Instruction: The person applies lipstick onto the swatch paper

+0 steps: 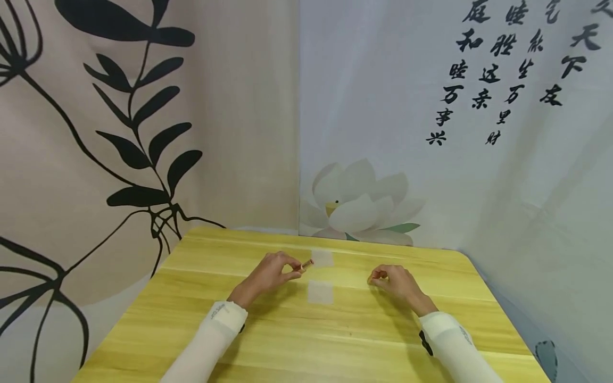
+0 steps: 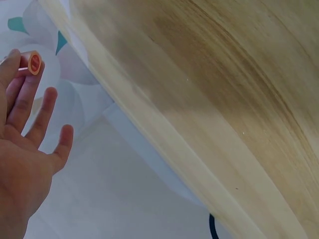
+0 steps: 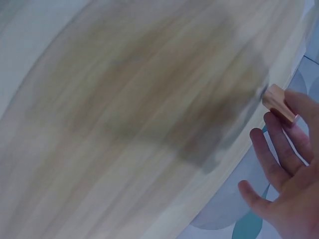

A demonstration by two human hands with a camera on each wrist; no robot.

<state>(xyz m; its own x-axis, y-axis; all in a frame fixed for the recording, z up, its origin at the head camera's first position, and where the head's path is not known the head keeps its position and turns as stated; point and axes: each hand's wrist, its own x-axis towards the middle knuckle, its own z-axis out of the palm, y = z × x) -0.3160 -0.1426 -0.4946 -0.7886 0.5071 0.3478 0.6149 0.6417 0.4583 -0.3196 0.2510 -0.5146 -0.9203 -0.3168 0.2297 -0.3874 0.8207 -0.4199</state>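
Between thumb and fingertips, my left hand (image 1: pixel 271 274) pinches a small lipstick (image 1: pixel 307 265) above the table, left of the centre. Its open, rose-gold end with red inside faces the camera in the left wrist view, where the lipstick (image 2: pixel 34 63) sits at the upper left. To the right, apart from it, my right hand (image 1: pixel 398 282) pinches a short rose-gold lipstick cap (image 3: pixel 279 103) by thumb and fingers. The other fingers of both hands are spread loosely. In the head view only a bit of the cap (image 1: pixel 370 279) shows past the fingertips.
Two pale square patches (image 1: pixel 320 292) lie on the yellow wood-grain table (image 1: pixel 268 340), one behind the other, between the hands. Behind the table's far edge hangs a printed curtain (image 1: pixel 249 106) with leaves, a lotus and black writing.
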